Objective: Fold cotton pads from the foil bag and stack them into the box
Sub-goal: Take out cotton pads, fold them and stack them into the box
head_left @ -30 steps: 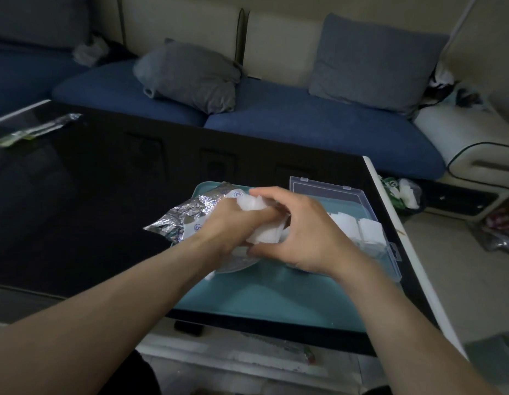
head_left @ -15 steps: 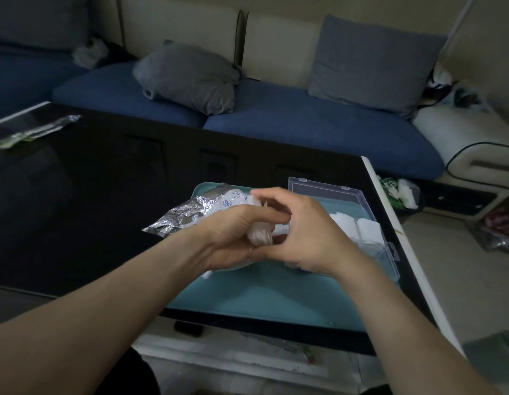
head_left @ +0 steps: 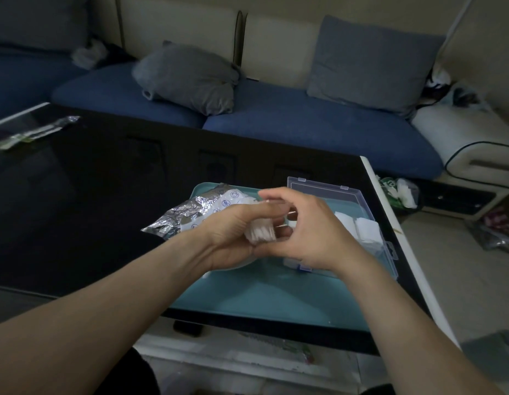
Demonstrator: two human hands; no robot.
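White folded cotton pad (head_left: 260, 231) sits pinched between my hands, left hand (head_left: 233, 238) gripping it, right hand (head_left: 307, 232) closing its far end, I think. Its long axis points rightward at the box (head_left: 370, 212) near the tabletop's right edge; my right hand is nearer.

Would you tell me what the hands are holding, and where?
The left hand pinches a folded cotton pad across its flat sides; the right hand fingers touch its right edge.
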